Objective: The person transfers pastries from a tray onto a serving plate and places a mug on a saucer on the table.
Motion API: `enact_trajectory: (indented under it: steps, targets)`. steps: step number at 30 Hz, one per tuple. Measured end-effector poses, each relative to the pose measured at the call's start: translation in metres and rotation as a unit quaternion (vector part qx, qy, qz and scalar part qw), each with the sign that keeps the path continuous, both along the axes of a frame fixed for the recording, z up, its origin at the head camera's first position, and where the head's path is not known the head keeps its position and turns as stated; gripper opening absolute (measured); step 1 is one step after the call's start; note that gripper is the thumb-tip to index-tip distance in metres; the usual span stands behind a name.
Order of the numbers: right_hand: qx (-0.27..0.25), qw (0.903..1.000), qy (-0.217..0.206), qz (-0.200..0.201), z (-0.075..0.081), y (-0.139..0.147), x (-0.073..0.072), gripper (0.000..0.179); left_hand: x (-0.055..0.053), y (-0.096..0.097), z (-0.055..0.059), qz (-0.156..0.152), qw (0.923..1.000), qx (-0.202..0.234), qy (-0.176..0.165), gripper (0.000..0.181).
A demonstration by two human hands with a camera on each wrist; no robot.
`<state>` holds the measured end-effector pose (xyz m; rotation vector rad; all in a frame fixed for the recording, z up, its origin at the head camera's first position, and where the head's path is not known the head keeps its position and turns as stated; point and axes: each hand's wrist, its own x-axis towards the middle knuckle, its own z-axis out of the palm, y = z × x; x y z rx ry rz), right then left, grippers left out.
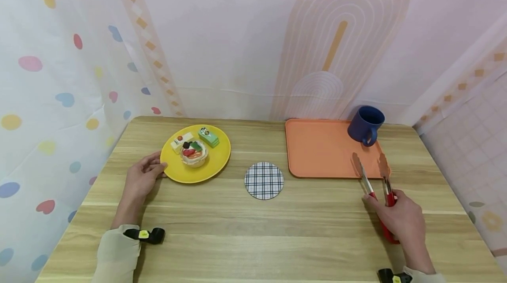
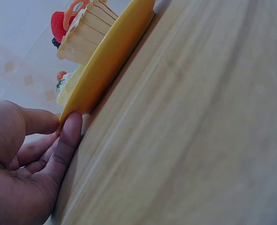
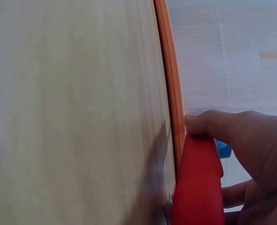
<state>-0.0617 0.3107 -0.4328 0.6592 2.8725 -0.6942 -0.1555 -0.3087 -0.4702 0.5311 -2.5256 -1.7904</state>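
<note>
My left hand (image 1: 141, 177) pinches the near-left rim of a yellow plate (image 1: 215, 159), thumb and fingers on its edge in the left wrist view. On the plate sit a toy fruit tart (image 1: 194, 154) in a ribbed cup, a pale cake slice (image 1: 179, 143) and a green cake slice (image 1: 208, 137). My right hand (image 1: 402, 219) grips red-handled tongs (image 1: 368, 181), their brown tips spread apart over the front right corner of an orange tray (image 1: 317, 151). The right wrist view shows the red handle (image 3: 198, 178) under my thumb.
A blue mug (image 1: 362, 124) stands at the tray's back right corner, handle toward me. Between plate and tray lies a round checked coaster (image 1: 264, 181). A patterned curtain (image 1: 237, 45) hangs behind the wooden table (image 1: 253, 239).
</note>
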Motion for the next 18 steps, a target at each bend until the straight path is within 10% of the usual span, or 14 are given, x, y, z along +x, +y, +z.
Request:
enact_trajectory:
  steps: [18]
  targets:
    - [0.009,0.9994,-0.01,0.03,0.0005,0.0017,0.0008,0.103,0.0014,0.0014,0.0022,-0.001,1.0,-0.006,-0.003,0.055]
